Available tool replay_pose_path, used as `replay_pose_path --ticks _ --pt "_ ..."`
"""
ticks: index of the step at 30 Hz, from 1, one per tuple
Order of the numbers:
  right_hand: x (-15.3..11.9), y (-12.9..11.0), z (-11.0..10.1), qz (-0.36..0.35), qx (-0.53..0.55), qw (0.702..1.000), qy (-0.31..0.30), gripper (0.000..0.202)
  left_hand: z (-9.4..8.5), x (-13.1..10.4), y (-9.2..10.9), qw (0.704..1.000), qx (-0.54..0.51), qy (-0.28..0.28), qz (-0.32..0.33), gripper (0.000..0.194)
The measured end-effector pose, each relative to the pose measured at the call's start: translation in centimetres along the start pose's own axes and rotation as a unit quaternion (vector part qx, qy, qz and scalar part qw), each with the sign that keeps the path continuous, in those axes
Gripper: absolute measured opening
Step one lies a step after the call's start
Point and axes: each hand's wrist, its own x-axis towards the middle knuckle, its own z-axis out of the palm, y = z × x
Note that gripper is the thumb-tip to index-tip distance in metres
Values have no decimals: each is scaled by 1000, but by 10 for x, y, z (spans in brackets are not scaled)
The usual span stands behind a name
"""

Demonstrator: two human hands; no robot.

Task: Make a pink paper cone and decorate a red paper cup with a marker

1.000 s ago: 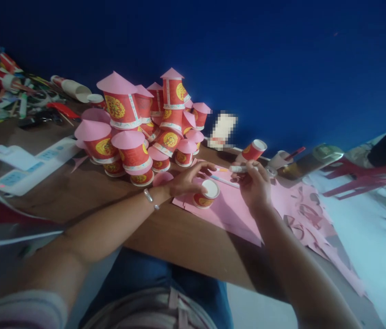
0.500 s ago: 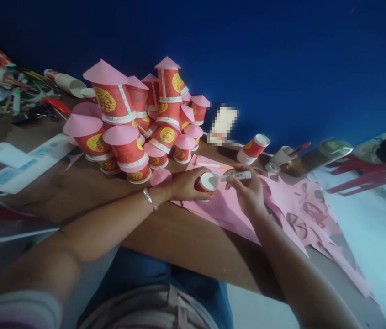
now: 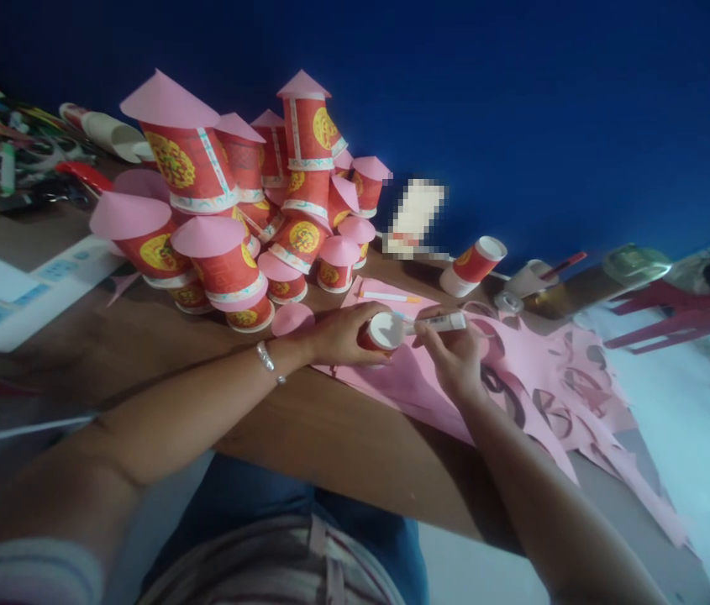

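My left hand [image 3: 349,334] is wrapped round a small red paper cup [image 3: 386,331], its white end facing up. In my right hand [image 3: 455,349] is a white tube-like glue pen [image 3: 446,323], its tip at the cup's rim. Both hands are over pink paper [image 3: 414,374] on the brown table [image 3: 304,420]. A pink cone [image 3: 293,319] lies just left of the cup. Behind my left arm, several red cups with pink cone tops [image 3: 219,260] stand stacked together.
A white power strip [image 3: 45,290] lies at the left, near a heap of tools and scraps [image 3: 20,168]. An orange-white pen [image 3: 389,297] rests on the pink paper. A red-white cup [image 3: 473,265] stands behind; cut pink scraps [image 3: 581,386] spread right.
The view has shifted slightly, so the stacked cups appear larger and farther left. Both hands keep their hold, with the tube still at the cup's rim.
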Motion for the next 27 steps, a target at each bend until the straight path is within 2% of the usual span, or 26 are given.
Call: replay_pose_path --ticks 4,14,21,24,27 --pt "-1 0 0 -19 -26 999 2 26 0 0 -2 1000 -4 3 15 59" --pt "-6 4 1 -14 -33 999 14 22 2 1 -7 1000 -11 -1 22 59" --pt "-8 -2 1 -8 -49 999 11 23 1 1 -9 996 9 18 89 55" --pt "-9 -1 1 -6 -55 998 8 24 0 2 -9 995 -2 5 96 49" --pt "-9 0 1 -2 -48 999 6 24 1 2 -10 995 -37 5 90 53"
